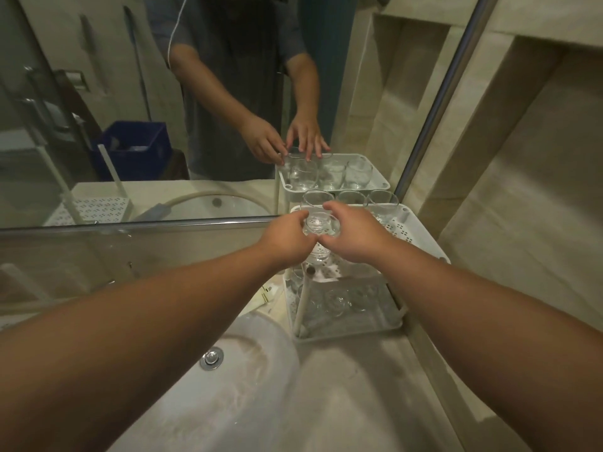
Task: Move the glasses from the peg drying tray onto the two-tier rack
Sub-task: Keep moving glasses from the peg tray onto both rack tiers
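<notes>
A white two-tier rack (421, 241) stands on the counter against the mirror, right of the sink. Both my hands are over its top tier, holding one clear glass (321, 223) between them. My left hand (287, 238) grips the glass from the left and my right hand (354, 236) from the right, thumbs almost touching in front. Three more glasses (350, 197) stand along the back of the top tier. Several glasses (336, 301) lie on the lower tier. The peg drying tray is not in view.
A white sink (228, 380) with a chrome drain (212, 357) lies below my left forearm. A mirror (163, 109) rises straight behind the rack and reflects it and a person. A tiled wall (505, 190) closes the right side. Beige counter (359, 386) runs in front of the rack.
</notes>
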